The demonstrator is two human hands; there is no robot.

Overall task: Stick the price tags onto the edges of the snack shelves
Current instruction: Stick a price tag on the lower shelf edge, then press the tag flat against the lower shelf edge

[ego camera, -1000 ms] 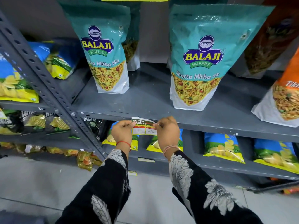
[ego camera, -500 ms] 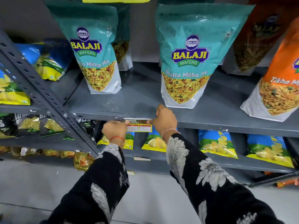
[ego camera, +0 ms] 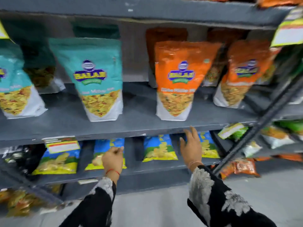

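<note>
Scanning from the left, I see the price tag (ego camera: 61, 144) stuck on the front edge of the grey snack shelf (ego camera: 147, 128), hanging down over a blue and yellow chip packet (ego camera: 57, 159) on the level below. Its top strip looks a little crooked, though the blur makes that hard to judge. Above it, on the shelf, stand a teal snack pouch (ego camera: 98, 79) and, further right, an orange snack pouch (ego camera: 178, 79).

My left hand (ego camera: 113, 158) hangs low, near the chip packets, fingers curled loosely into a narrow pinch; I cannot tell whether anything small sits between them. My right hand (ego camera: 192, 145) is further right, spread wide and empty, fingertips (ego camera: 191, 128) reaching up close to the shelf edge under the orange pouch. Neither hand touches the tag.

At far right another tag (ego camera: 231, 130) tilts off the same edge beside the slanted upright (ego camera: 262, 123), and one more hangs from the shelf above.

What worries me: the stuck tag may be gripped only along its top, so it could peel and drop if the adhesive has not been pressed flat. My right hand, sweeping along the edge, could knock the orange pouch forward. And with no tag plainly in either hand, I may reach the next spot with nothing to stick.
</note>
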